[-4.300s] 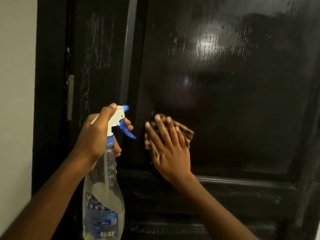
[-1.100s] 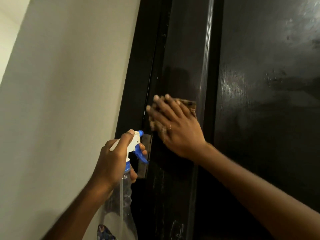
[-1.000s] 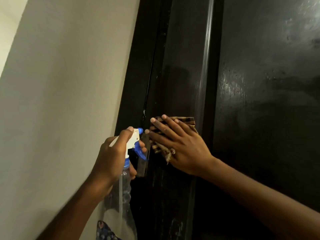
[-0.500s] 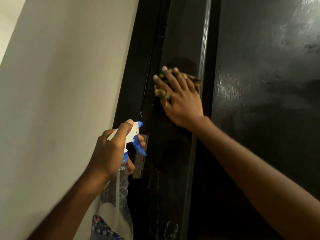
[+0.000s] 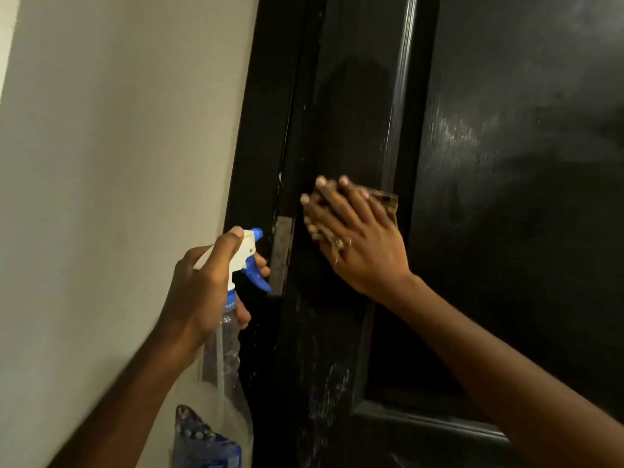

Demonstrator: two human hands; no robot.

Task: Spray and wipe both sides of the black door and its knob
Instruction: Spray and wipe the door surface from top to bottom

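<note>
Head view: the black door (image 5: 506,231) fills the right half of the frame, glossy, with pale streaks low on its left edge. At centre frame the right hand (image 5: 361,244) lies flat on the door's left upright strip. Its grip is released, with the fingers straight and spread, pressing a brown checked cloth (image 5: 385,202) against the wood. The cloth peeks out past the fingertips and at the hand's upper right. Just left of it, a metal hinge (image 5: 283,255) sits in the gap between the door and the black door frame (image 5: 260,130).

Lower left of centre, the left hand (image 5: 202,292) has its grip clenched round the neck of a clear spray bottle (image 5: 226,352). The index finger lies over the white head and other fingers curl at the blue trigger, with the nozzle pointing toward the hinge. The bottle hangs down to the bottom edge, showing a blue label. A pale wall (image 5: 118,163) takes the left of the frame.
</note>
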